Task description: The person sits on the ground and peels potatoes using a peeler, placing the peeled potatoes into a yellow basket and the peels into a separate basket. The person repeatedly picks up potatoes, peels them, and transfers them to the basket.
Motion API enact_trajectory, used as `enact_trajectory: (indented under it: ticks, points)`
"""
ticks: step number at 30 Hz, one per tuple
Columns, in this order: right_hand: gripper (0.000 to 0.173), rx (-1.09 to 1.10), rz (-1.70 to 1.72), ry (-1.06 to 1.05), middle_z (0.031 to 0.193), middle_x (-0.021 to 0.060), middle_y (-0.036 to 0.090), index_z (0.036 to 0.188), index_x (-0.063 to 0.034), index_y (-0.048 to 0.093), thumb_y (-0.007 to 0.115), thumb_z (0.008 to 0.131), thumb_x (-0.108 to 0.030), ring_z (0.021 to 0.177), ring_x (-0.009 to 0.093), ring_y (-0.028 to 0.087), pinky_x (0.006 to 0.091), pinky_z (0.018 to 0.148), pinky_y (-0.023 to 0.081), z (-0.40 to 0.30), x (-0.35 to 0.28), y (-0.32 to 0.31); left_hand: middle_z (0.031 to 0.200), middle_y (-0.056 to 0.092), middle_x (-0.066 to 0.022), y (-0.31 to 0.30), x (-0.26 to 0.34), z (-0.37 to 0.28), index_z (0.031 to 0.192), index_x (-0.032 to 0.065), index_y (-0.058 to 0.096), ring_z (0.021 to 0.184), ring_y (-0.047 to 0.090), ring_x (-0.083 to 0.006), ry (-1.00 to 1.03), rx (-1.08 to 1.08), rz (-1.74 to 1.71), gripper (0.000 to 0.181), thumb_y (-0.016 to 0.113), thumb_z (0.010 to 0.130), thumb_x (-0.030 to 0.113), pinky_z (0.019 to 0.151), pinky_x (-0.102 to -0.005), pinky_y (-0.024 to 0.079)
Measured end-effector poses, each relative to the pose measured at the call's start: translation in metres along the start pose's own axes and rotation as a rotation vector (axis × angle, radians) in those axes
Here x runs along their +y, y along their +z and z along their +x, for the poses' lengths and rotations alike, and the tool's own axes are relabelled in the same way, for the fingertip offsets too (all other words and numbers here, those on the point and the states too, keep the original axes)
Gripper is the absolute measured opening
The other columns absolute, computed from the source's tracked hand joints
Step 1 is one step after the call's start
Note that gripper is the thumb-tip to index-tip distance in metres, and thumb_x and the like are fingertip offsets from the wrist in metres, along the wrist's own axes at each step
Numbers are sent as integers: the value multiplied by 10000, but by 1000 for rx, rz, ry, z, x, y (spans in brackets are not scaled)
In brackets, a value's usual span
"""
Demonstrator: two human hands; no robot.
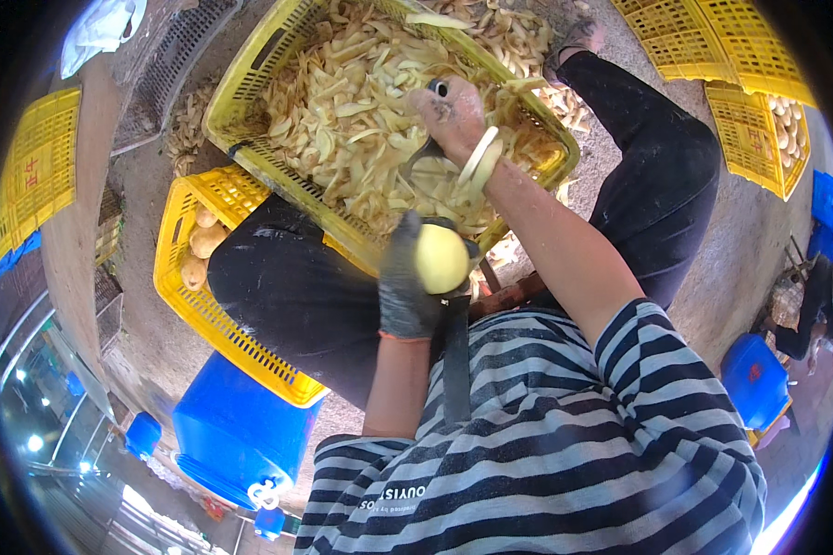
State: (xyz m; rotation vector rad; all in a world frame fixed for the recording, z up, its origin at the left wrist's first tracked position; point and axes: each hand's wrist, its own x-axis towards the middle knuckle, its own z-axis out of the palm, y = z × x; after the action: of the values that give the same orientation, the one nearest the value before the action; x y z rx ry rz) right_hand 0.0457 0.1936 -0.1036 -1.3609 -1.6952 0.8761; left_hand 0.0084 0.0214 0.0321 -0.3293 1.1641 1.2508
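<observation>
My left hand (409,284), in a dark grey glove, grips a round, pale yellow peeled potato (442,258) close to my waist. Beyond it my bare right hand (451,114) is closed around a dark-handled tool (439,87), probably a peeler; a blurred dark curved part shows below the fist. Pale peel strips (481,158) lie across my right wrist. Both hands are over or beside a yellow plastic crate (298,198) heaped with peelings (361,104). Unpeeled potatoes (207,241) lie in another yellow crate (232,350) by my left thigh.
Peelings (510,41) are scattered on the floor beyond the crate. Stacked yellow crates (715,41) stand at upper right, one (750,139) holding pale potatoes. A blue plastic barrel (239,430) is at lower left, another blue container (755,381) at right, near a partly visible person (802,319).
</observation>
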Motion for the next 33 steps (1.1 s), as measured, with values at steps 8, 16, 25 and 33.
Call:
enact_trajectory:
  ticks: [8, 16, 25, 33]
  points:
    - [95, -251, 64, 129, 723, 125, 565, 814, -66, 609, 608, 838, -157, 552, 234, 526, 323, 455, 421, -25, -95, -102, 864, 668, -149, -17, 7, 18, 994, 33, 623, 724, 660, -265, 61, -33, -272, 494, 492, 921, 503, 621, -393, 580]
    - [318, -329, 212, 316, 634, 95, 558, 762, 22, 566, 655, 796, -281, 554, 194, 523, 336, 509, 418, -54, -111, -93, 785, 639, -76, -14, 0, 16, 886, 71, 615, 682, 631, -207, 281, 124, -143, 310, 549, 928, 371, 603, -335, 536]
    - [424, -434, 116, 179, 753, 156, 517, 790, 57, 536, 608, 840, -358, 671, 274, 510, 417, 602, 451, -20, -66, -38, 825, 636, -81, -19, -12, 0, 945, 49, 605, 743, 628, -196, 313, 30, 94, 272, 518, 949, 307, 678, -323, 528]
    - [335, -302, 112, 517, 662, 78, 554, 822, 32, 578, 638, 816, -297, 555, 141, 496, 289, 420, 414, 7, -69, -80, 849, 647, -105, -13, 5, 10, 931, 100, 622, 793, 632, -269, 37, 45, -302, 388, 537, 900, 477, 720, -400, 550]
